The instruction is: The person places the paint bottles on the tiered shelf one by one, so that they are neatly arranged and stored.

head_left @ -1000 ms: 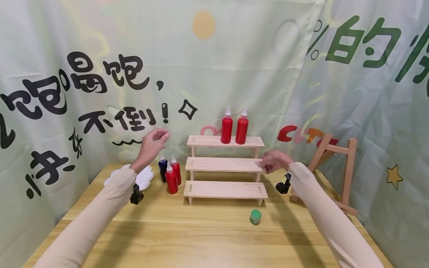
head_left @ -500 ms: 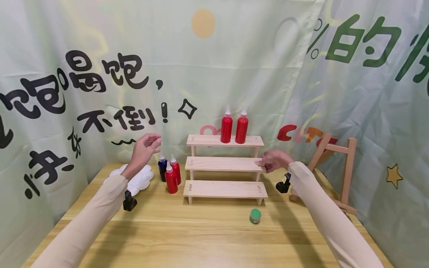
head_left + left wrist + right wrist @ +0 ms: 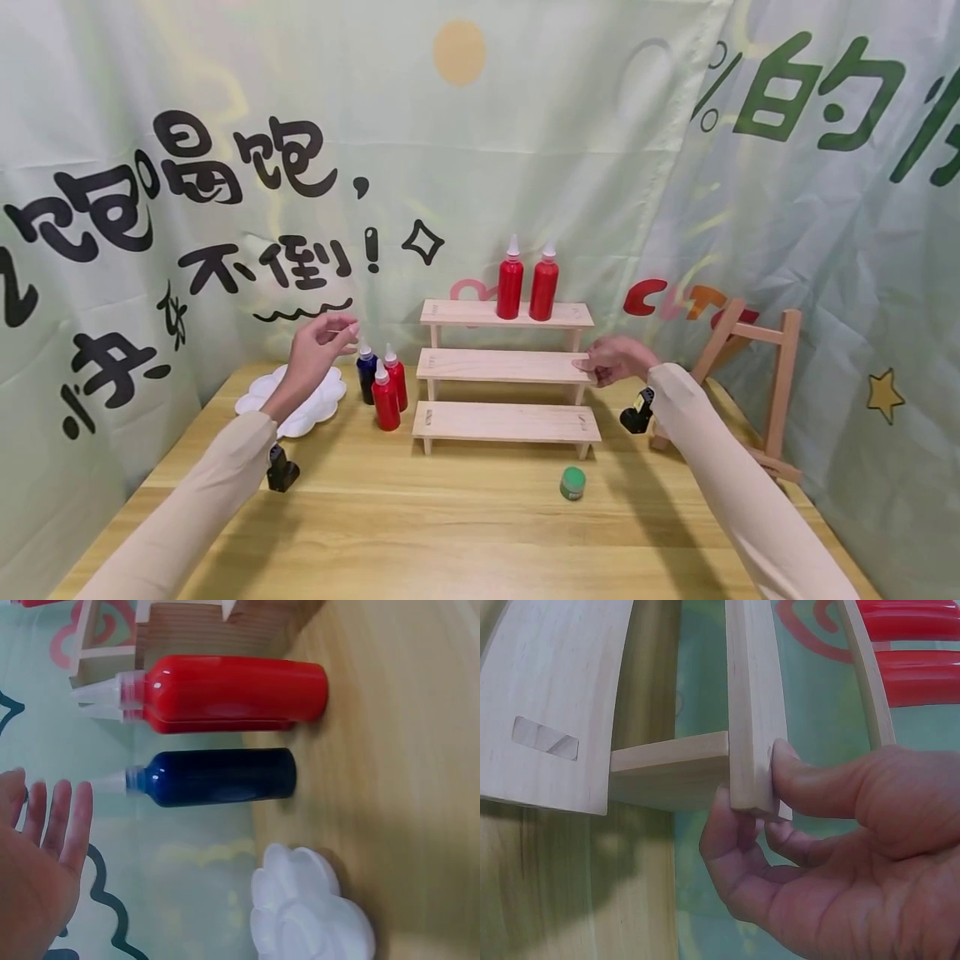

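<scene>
My right hand (image 3: 617, 360) pinches the right end of the middle step of a three-tier wooden stand (image 3: 506, 423); in the right wrist view the thumb lies on top of the board with fingers curled beneath. Two red squeeze bottles (image 3: 510, 288) stand upright on the top step. My left hand (image 3: 315, 354) hovers, holding nothing, its fingers loosely bent, above and left of a dark blue squeeze bottle (image 3: 221, 777). Beside that bottle two more red squeeze bottles (image 3: 386, 403) stand on the table. A white flower-shaped palette (image 3: 303, 410) lies partly behind the left forearm.
A small green-lidded jar (image 3: 573, 483) stands on the wooden table (image 3: 420, 533) in front of the stand. At the right a wooden easel (image 3: 780, 392) stands behind the right forearm. A printed cloth backdrop (image 3: 465, 167) hangs behind the table.
My left hand has moved down and to the left, nearer the bottles and the palette. The right hand keeps its grip on the middle step, and the bottles have not moved.
</scene>
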The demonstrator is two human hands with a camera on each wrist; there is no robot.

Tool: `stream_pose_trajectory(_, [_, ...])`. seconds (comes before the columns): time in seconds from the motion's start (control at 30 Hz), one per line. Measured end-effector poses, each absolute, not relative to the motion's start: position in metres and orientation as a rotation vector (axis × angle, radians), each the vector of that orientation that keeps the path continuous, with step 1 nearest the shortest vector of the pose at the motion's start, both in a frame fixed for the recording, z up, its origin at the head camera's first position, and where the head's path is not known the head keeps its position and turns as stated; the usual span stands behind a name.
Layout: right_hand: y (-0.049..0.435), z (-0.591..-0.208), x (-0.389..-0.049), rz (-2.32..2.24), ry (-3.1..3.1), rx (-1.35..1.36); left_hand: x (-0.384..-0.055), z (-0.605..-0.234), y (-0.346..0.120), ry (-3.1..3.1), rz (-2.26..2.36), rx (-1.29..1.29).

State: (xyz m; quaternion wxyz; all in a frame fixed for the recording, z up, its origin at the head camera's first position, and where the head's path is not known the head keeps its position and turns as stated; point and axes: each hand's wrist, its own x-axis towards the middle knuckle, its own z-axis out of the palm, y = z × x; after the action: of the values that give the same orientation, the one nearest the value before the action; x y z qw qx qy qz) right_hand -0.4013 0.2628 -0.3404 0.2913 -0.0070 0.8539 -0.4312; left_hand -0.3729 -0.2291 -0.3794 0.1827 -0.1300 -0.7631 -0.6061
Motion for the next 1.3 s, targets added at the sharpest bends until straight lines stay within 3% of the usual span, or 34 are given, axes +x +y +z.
stream_pose_trajectory(0.77, [0.266, -0.343, -0.403, -1.208, 2.219, -0.075, -0.356, -0.416, -0.222, -2.368, -1.638, -0.521])
stream_pose_trajectory(1.3, [0.265, -0.343, -0.406, -1.174, 2.237, -0.037, -0.35, -0.415, -0.214, -2.41, -1.636, -0.51])
